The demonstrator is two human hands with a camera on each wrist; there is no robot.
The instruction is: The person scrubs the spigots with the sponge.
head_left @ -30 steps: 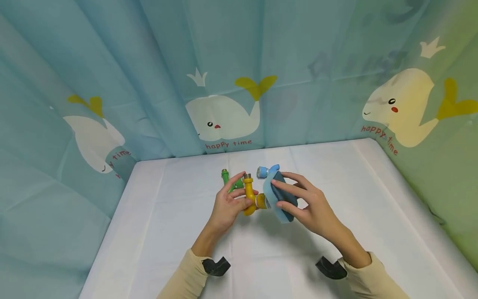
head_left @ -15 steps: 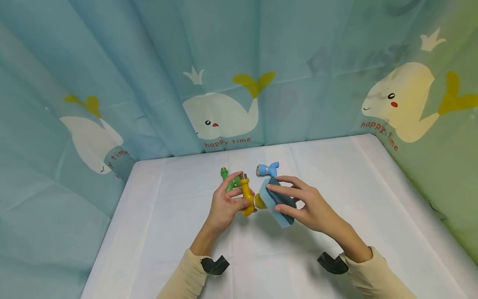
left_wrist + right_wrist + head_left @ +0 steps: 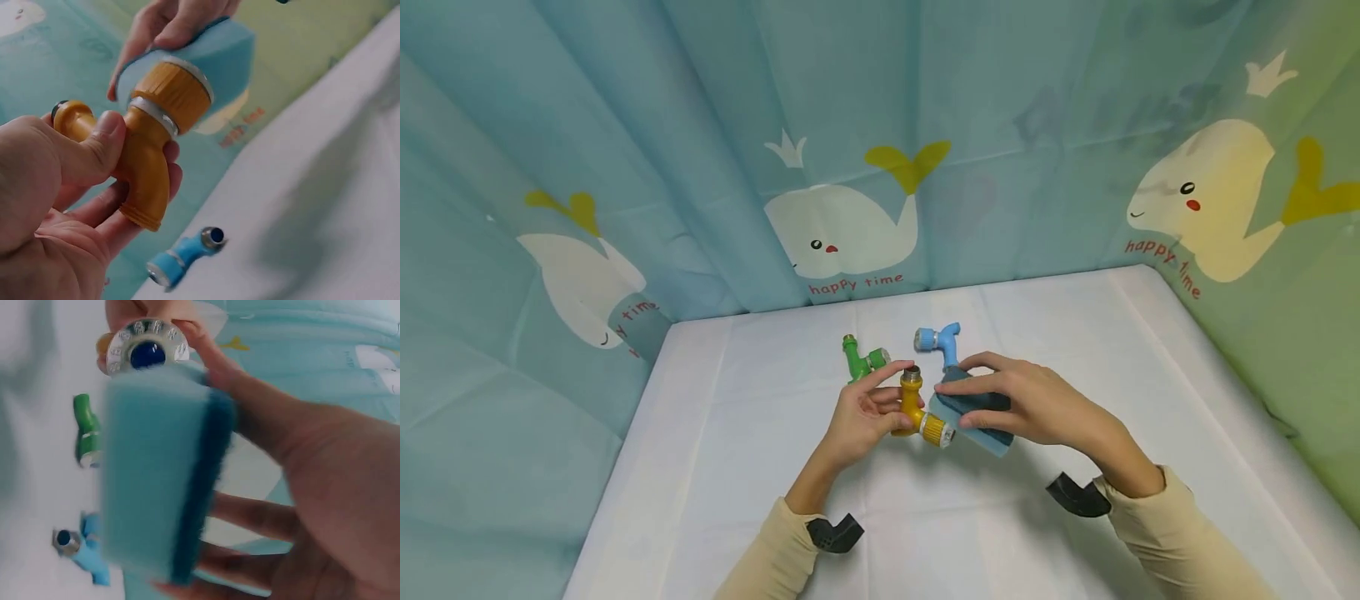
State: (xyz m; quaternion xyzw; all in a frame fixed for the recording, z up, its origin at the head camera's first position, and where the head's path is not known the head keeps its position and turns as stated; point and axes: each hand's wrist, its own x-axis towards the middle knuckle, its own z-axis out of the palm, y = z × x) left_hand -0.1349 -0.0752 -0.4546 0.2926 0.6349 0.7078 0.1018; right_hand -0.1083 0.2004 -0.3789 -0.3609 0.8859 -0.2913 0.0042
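Observation:
My left hand point(image 3: 859, 421) pinches a yellow tap point(image 3: 912, 398) between thumb and fingers, above the table. In the left wrist view the yellow tap point(image 3: 145, 150) shows its ribbed knob, silver ring and curved spout. My right hand point(image 3: 1037, 404) grips a blue sponge point(image 3: 973, 408) with a darker scouring side. The sponge is close by the tap's knob; whether they touch I cannot tell. In the right wrist view the sponge point(image 3: 153, 469) is blurred and partly covers the knob's silver end point(image 3: 122, 353).
A green tap point(image 3: 856, 360) lies on the white table point(image 3: 760, 467) behind my left hand. Beyond the sponge lies a light blue tap point(image 3: 950, 342). A curtain point(image 3: 850, 100) with whale prints stands around the table's back and sides.
The yellow tap has turned, so its knob now points toward the front right. The sponge has moved off the knob's end and tilted lower, uncovering the light blue tap.

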